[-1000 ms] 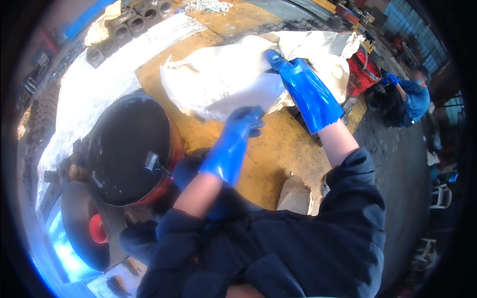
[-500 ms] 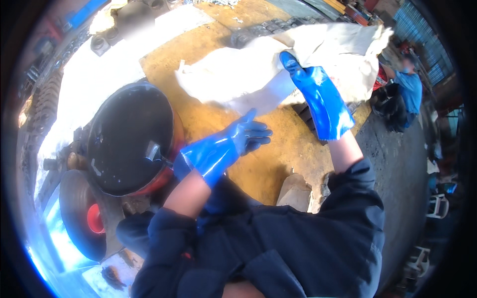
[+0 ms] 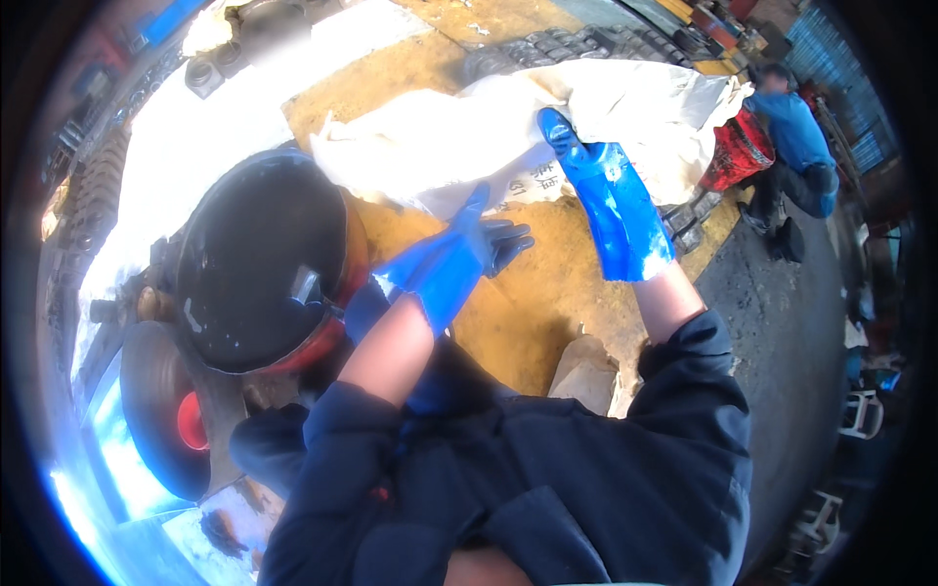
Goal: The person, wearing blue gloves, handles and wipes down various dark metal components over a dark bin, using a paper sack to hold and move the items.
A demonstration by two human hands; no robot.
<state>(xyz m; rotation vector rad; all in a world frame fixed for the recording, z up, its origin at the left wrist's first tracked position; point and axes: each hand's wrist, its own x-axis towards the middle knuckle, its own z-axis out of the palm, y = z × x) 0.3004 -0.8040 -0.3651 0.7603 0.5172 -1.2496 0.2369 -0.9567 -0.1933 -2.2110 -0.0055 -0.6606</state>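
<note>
Both my hands wear long blue rubber gloves. My left hand (image 3: 479, 239) is open in front of me, thumb raised and fingers spread, just below the near edge of a white woven sack (image 3: 420, 146). It holds nothing. My right hand (image 3: 586, 161) lies over the middle of the sack with one digit stretched up and left. Its other fingers are hidden, so whether they grip the fabric does not show. The sack lies wide and wrinkled, with dark print near its lower edge.
A large black round container (image 3: 259, 264) with a red side stands at my left, a wheel (image 3: 161, 410) below it. Yellow floor (image 3: 508, 313) lies underfoot. Dark metal parts (image 3: 586, 44) line up behind the sack. Far right, a person in blue (image 3: 796, 127) bends by a red bag (image 3: 738, 151).
The sack's left end has spread further left, and its print now shows. My left hand has risen slightly; my right hand has shifted a little left. The person at right has moved.
</note>
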